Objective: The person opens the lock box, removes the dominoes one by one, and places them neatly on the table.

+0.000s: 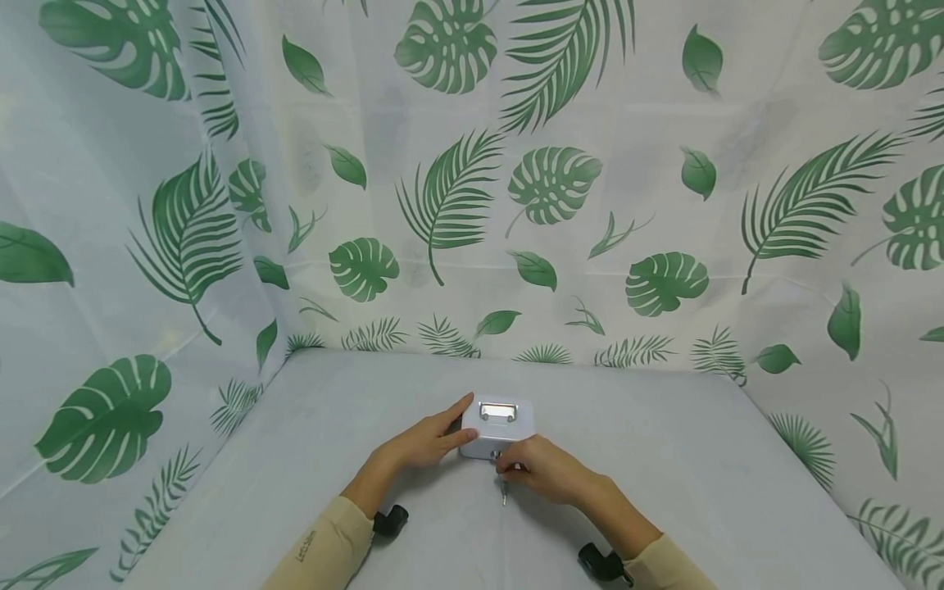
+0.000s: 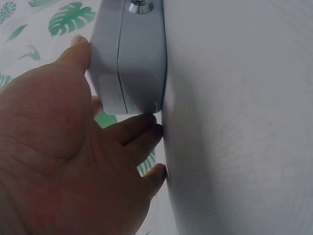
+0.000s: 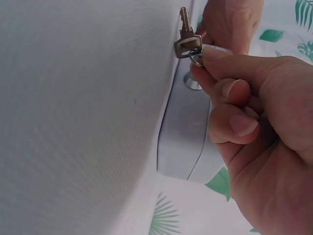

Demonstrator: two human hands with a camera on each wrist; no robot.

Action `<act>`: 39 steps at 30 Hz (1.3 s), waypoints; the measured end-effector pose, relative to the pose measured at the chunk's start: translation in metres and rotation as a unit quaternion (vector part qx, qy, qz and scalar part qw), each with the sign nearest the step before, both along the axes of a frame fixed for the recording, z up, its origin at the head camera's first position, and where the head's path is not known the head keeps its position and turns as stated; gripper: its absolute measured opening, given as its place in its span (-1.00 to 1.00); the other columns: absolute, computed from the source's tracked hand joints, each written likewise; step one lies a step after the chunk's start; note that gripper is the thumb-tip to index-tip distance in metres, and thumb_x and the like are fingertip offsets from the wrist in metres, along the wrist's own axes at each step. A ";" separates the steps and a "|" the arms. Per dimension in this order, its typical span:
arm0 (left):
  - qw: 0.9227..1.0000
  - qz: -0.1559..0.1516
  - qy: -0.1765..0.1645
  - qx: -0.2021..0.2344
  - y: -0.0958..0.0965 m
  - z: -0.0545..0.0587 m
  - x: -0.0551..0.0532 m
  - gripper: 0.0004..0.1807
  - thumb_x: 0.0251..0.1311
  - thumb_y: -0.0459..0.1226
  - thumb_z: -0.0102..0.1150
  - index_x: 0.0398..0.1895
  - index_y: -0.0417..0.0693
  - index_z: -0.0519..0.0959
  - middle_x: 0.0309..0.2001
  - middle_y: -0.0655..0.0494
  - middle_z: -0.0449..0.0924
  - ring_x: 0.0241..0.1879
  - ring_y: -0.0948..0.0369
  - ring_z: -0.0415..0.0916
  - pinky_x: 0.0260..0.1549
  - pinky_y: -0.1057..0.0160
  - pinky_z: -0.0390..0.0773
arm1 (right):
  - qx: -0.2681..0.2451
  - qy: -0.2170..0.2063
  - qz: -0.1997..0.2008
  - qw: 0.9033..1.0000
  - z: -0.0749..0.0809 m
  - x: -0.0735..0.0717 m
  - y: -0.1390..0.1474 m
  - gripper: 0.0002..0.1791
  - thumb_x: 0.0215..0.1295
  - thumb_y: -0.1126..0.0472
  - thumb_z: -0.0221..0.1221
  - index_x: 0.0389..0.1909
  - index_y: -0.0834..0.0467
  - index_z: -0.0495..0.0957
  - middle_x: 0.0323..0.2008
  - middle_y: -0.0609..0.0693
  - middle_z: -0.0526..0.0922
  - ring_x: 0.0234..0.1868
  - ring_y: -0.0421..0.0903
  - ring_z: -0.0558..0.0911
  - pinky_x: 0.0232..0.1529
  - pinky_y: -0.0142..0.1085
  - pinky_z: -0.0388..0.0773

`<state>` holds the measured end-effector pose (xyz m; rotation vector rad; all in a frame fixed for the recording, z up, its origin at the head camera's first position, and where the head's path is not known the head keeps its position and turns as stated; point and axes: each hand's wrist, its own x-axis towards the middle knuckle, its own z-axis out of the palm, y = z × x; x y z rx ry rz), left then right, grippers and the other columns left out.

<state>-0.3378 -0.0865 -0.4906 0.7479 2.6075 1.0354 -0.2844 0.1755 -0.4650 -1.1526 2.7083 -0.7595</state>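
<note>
A small white cash box point(image 1: 479, 447) with a metal handle point(image 1: 498, 411) on its lid lies on the table. My left hand point(image 1: 424, 441) rests against its left side, thumb on the lid and fingers extended along the side, as the left wrist view point(image 2: 63, 132) shows. At the front, my right hand point(image 1: 549, 469) pinches a key at the round metal lock point(image 3: 192, 81); the fingertips hide most of that key. From its ring point(image 3: 195, 59) dangles a second key point(image 3: 187, 45). How deep the pinched key sits in the lock cannot be seen.
A pale cloth covers the table point(image 1: 634, 426). Behind it and at both sides hang white curtains point(image 1: 472, 311) printed with green leaves. Black wrist-worn devices point(image 1: 391, 521) sit at both of the person's sleeve cuffs.
</note>
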 end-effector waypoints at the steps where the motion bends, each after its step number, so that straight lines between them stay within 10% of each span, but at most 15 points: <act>1: 1.000 -0.001 0.001 0.001 0.000 0.000 0.000 -0.12 0.45 0.36 -0.11 0.71 0.38 -0.08 0.66 0.12 0.07 0.63 0.02 0.08 0.56 -0.17 0.17 | 0.001 -0.001 -0.001 1.000 0.000 0.000 0.000 -0.88 0.34 0.36 0.33 -0.19 0.12 0.78 -0.23 -0.07 0.81 -0.22 -0.39 0.65 -0.12 -0.44 0.68; 39: 1.000 0.001 0.000 0.002 0.000 0.001 0.002 -0.14 0.46 0.34 -0.12 0.71 0.40 -0.07 0.66 0.12 0.07 0.63 0.01 0.08 0.56 -0.19 0.16 | 0.005 0.005 -0.004 1.000 -0.008 -0.004 -0.009 -0.88 0.36 0.37 0.31 -0.15 0.15 0.76 -0.22 -0.10 0.80 -0.21 -0.40 0.65 -0.13 -0.45 0.67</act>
